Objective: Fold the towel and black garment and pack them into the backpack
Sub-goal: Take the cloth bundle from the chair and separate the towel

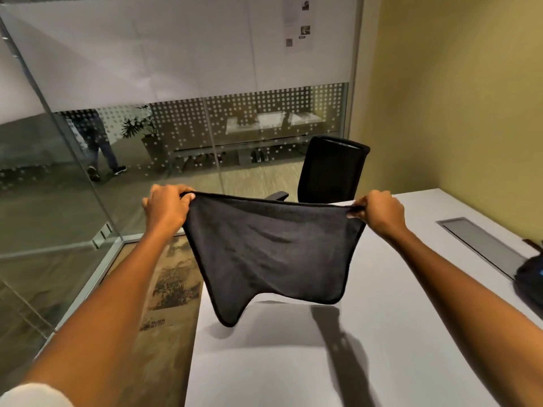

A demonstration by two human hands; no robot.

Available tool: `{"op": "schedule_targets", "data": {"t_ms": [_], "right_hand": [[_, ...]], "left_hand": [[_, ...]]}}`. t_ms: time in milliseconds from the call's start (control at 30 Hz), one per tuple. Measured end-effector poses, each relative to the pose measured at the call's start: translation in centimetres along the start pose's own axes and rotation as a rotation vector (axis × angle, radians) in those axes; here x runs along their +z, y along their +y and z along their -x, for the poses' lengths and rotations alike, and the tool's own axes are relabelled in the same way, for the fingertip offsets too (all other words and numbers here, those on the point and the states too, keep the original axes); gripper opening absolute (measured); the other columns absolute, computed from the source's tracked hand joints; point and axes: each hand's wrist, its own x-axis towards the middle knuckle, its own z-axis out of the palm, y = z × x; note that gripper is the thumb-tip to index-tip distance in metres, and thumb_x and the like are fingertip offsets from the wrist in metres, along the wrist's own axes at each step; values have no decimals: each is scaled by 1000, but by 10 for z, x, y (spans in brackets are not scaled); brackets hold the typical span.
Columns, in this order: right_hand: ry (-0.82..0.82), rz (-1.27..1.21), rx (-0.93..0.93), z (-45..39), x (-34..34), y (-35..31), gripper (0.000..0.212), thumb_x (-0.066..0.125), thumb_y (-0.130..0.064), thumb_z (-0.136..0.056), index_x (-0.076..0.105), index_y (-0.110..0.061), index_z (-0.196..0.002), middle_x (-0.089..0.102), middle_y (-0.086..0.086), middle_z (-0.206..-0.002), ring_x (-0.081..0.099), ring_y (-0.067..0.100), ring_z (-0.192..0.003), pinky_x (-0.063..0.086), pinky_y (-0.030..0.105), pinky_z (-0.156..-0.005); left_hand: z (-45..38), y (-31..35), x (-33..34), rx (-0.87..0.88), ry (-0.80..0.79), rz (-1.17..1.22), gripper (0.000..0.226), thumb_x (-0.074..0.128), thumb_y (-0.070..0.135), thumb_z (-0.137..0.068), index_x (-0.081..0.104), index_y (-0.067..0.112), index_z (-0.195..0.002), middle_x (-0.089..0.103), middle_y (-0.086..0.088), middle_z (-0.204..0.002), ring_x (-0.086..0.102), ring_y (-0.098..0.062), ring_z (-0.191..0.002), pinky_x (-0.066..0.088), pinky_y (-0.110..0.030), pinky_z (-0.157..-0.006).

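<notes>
grey table (382, 333), glass partition (88, 142), black chair (332, 171)

soft overhead light, sharp shadows on table (396, 333), wide-angle edge warping.

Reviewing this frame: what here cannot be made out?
- Backpack: head view, cut off by the right edge; open or zipped unknown.
- Black garment: not in view.
- Fingertips of left hand and right hand: partly hidden by the towel.
- Wall papers: too small to read.
</notes>
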Motion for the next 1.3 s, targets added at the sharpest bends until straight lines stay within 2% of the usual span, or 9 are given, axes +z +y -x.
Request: {"op": "schedule_targets", "data": {"t_ms": [133, 300, 467, 533, 633, 733, 1067, 1200, 1300], "right_hand": [[3, -73, -5, -27, -14, 12, 28, 75, -30, -80, 74, -15, -103, 72, 10, -99, 65, 31, -87, 53, 35, -73], [-16, -199, 18, -49, -23, 30, 32, 78, -31, -76, 74, -11, -100, 72, 9, -99, 64, 27, -90, 47, 31, -70], [-29, -300, 44, -60, -19, 45, 31, 78, -25, -76, 73, -6, -99, 71, 11, -96, 64, 26, -87, 49, 32, -70], [-52, -371, 70, -60, -20, 53, 25, 79, -21, -75, 73, -6, -94, 70, 11, -85, 63, 22, -71, 49, 28, -60], [-126, -620, 171, -54, -24, 63, 15, 75, -9, -78, 69, 0, -88, 65, 10, -71, 62, 15, -46, 52, 20, -45], [-211, -844, 219, -42, -27, 69, 3, 66, 3, -82, 64, 5, -83, 67, 16, -72, 68, 16, -50, 57, 24, -51], [-195, -971, 221, 20, -46, 88, 5, 67, 5, -80, 66, 1, -82, 73, 5, -66, 71, 21, -60, 61, 31, -65], [-174, -977, 171, 44, -56, 79, 4, 69, -1, -80, 66, -4, -82, 72, 1, -64, 68, 14, -53, 60, 27, -60], [-157, -1014, 152, 54, -70, 72, 6, 72, -8, -80, 66, -7, -81, 66, -3, -55, 61, 9, -44, 54, 19, -51]], "left_hand": [[-1, 1, 12, -43, -62, 101, 20, 64, 22, -87, 73, 15, -103, 71, -17, -99, 62, -35, -98, 47, -37, -79], [-7, 7, 18, -16, -193, 137, 16, 73, 21, -81, 75, 13, -95, 71, -11, -83, 60, -19, -71, 39, -26, -62], [-14, 20, 25, -9, -299, 116, 9, 71, 14, -82, 73, 13, -91, 56, 8, -41, 50, -2, -30, 39, -10, -38], [-13, 19, 23, -2, -393, 122, 9, 72, 14, -81, 72, 13, -90, 54, 10, -34, 49, -1, -30, 37, -8, -36], [-9, 16, 18, 13, -561, 190, 10, 71, 10, -81, 72, 9, -90, 59, -5, -47, 44, -3, -31, 36, -11, -36], [1, 16, 13, 36, -638, 203, 10, 69, 10, -83, 72, 9, -92, 58, -16, -59, 42, -5, -33, 33, -13, -37], [51, 23, -19, 158, -718, 211, 6, 69, 15, -83, 72, 12, -88, 64, -6, -73, 48, -14, -57, 36, -11, -44], [59, 28, -24, 216, -715, 139, 11, 70, 15, -83, 71, 23, -76, 67, 10, -63, 55, -9, -62, 42, -14, -51], [63, 36, -36, 188, -827, 224, 9, 67, 11, -85, 71, 15, -78, 61, 11, -47, 49, 0, -42, 36, -9, -41]]}}
